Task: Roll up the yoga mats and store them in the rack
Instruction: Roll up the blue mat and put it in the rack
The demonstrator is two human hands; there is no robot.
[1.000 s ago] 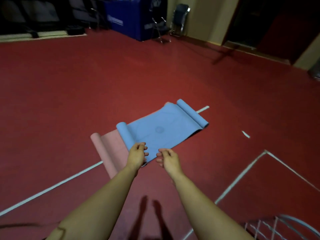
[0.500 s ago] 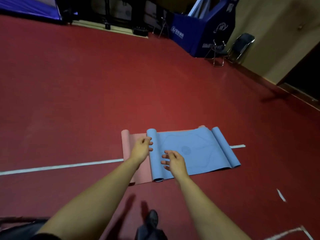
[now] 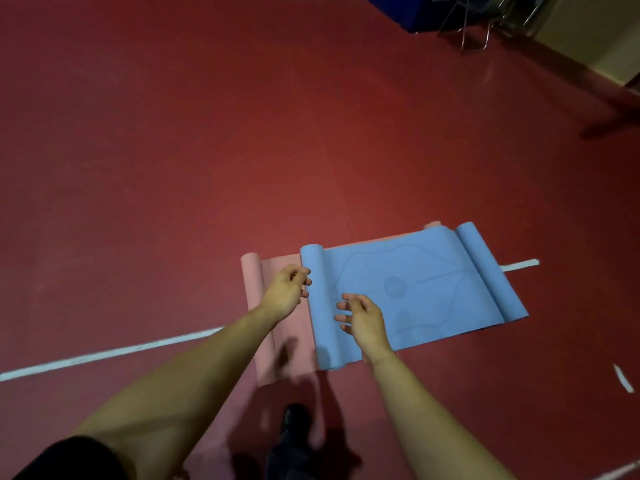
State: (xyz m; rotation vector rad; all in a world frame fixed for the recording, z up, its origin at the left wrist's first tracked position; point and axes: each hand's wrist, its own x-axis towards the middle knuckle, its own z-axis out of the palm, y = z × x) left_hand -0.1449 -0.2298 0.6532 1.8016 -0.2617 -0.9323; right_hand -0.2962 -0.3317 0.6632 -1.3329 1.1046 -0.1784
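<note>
Yoga mats lie stacked on the red floor (image 3: pixel 173 150): a blue yoga mat (image 3: pixel 415 289) spread over a pink yoga mat (image 3: pixel 287 341), whose left part sticks out from under it. Both ends of the blue one are curled into small rolls, one at the left by the hands, one at the far right. The pink mat has its own curled roll along its left edge. A white floor line (image 3: pixel 104 356) passes beneath the mats.

The person reaches down with bare arms. The left hand (image 3: pixel 285 292) hovers over the pink mat with fingers bent, their tips at the blue mat's left roll; whether they actually grip it I cannot tell. The right hand (image 3: pixel 363 318) sits over the blue mat just right of that roll, fingers loosely spread and holding nothing. A dark shoe (image 3: pixel 294 415) shows below, between the arms. Chair legs (image 3: pixel 474 26) stand far off by the wall.
</note>
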